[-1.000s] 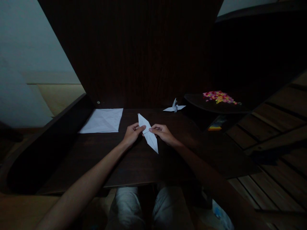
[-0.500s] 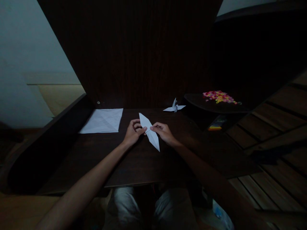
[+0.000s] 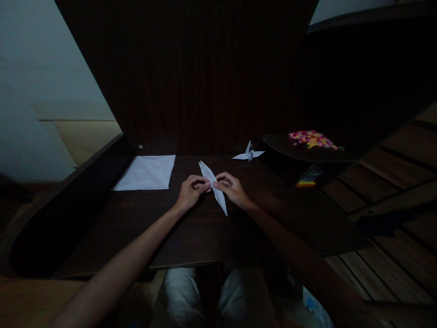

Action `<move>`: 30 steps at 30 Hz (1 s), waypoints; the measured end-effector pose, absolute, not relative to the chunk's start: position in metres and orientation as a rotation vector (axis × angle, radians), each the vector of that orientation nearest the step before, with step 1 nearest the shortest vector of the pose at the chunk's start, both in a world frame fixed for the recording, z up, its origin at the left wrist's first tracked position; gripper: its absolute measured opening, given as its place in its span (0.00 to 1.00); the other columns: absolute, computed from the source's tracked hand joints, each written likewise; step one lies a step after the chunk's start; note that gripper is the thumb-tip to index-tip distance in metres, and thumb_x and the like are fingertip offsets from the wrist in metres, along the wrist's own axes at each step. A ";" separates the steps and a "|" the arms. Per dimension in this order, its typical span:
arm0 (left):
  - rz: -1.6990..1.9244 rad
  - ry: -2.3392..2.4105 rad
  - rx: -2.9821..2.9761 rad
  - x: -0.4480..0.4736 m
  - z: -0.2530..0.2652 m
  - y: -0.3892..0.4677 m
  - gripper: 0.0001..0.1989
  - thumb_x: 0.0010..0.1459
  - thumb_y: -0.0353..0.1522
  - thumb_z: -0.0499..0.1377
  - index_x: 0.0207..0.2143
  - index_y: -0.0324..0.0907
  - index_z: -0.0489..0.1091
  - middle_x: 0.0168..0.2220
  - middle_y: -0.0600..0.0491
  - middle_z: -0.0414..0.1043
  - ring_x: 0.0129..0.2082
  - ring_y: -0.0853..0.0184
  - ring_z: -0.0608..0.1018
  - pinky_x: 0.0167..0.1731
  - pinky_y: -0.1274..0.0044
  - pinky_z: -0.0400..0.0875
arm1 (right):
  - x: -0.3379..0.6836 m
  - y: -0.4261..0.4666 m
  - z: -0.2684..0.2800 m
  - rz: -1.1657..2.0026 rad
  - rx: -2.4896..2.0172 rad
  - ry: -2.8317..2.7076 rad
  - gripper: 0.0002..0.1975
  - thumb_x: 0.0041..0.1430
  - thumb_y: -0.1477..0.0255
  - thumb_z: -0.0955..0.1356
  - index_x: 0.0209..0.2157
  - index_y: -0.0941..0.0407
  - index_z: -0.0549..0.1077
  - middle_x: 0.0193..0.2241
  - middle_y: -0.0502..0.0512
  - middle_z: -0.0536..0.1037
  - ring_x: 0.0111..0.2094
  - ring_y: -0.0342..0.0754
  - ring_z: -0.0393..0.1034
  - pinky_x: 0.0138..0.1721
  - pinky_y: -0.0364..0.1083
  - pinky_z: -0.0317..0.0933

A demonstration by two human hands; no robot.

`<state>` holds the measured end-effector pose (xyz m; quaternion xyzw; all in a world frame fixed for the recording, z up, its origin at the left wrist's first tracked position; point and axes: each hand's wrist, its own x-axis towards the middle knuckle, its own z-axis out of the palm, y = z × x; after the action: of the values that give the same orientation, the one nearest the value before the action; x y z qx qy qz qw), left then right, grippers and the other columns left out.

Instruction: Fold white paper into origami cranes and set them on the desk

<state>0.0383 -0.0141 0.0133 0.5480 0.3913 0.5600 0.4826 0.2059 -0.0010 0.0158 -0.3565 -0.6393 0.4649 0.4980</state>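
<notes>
A white folded paper [image 3: 218, 193], long and pointed at both ends, is held slantwise above the dark desk. My left hand [image 3: 191, 190] pinches its left edge near the middle between thumb and fingers. On the other edge, my right hand [image 3: 232, 187] grips it with the thumb on the near face and the fingers curled behind. The far end shows two separate tips. Beyond my right hand, a finished white origami crane [image 3: 250, 154] stands at the back of the desk.
White paper sheets [image 3: 146, 173] lie stacked at the back left of the desk [image 3: 170, 241]. On the right, a small raised shelf [image 3: 276, 143] bears a heap of pink, red and yellow bits [image 3: 314, 139]. A dark side panel [image 3: 68, 205] bounds the left.
The folded paper looks narrower now, its sides drawn inward and its far tips parted. Both hands have stayed in nearly the same place, still pinching it.
</notes>
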 end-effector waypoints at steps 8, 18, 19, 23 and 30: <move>1.231 0.919 1.195 0.036 0.022 -0.017 0.16 0.41 0.27 0.62 0.37 0.38 0.75 0.35 0.50 0.76 0.36 0.62 0.77 0.40 0.70 0.72 | 0.208 -0.004 0.017 1.051 -0.854 -1.638 0.13 0.49 0.62 0.71 0.36 0.53 0.74 0.42 0.55 0.67 0.44 0.49 0.65 0.37 0.45 0.66; 1.179 0.902 1.120 0.038 0.026 -0.017 0.13 0.43 0.35 0.65 0.33 0.37 0.74 0.30 0.52 0.76 0.30 0.67 0.76 0.33 0.77 0.68 | 0.209 0.000 0.013 1.027 -0.841 -1.673 0.10 0.52 0.63 0.69 0.34 0.53 0.76 0.37 0.54 0.69 0.41 0.48 0.66 0.35 0.44 0.64; 1.172 0.928 1.131 0.038 0.025 -0.016 0.13 0.44 0.36 0.65 0.32 0.37 0.74 0.28 0.53 0.75 0.29 0.68 0.75 0.32 0.77 0.68 | 0.210 0.000 0.013 1.031 -0.835 -1.675 0.09 0.52 0.64 0.69 0.34 0.53 0.76 0.36 0.54 0.69 0.39 0.47 0.66 0.34 0.44 0.64; 1.154 0.936 1.136 0.038 0.022 -0.014 0.14 0.44 0.38 0.65 0.30 0.37 0.73 0.26 0.55 0.73 0.27 0.69 0.74 0.29 0.78 0.68 | 0.209 -0.001 0.013 1.026 -0.823 -1.658 0.10 0.52 0.66 0.69 0.36 0.54 0.76 0.35 0.53 0.70 0.34 0.44 0.66 0.33 0.43 0.62; 1.218 0.879 1.062 0.039 0.018 -0.013 0.29 0.43 0.35 0.66 0.48 0.44 0.59 0.25 0.58 0.73 0.24 0.69 0.75 0.26 0.79 0.68 | 0.208 0.000 0.013 1.087 -0.811 -1.565 0.10 0.49 0.66 0.71 0.34 0.54 0.77 0.33 0.53 0.72 0.31 0.44 0.66 0.33 0.44 0.62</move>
<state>0.0388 -0.0128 0.0181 0.4594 0.3801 0.5267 0.6058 0.2084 0.0004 0.0129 -0.3367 -0.6499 0.4517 0.5102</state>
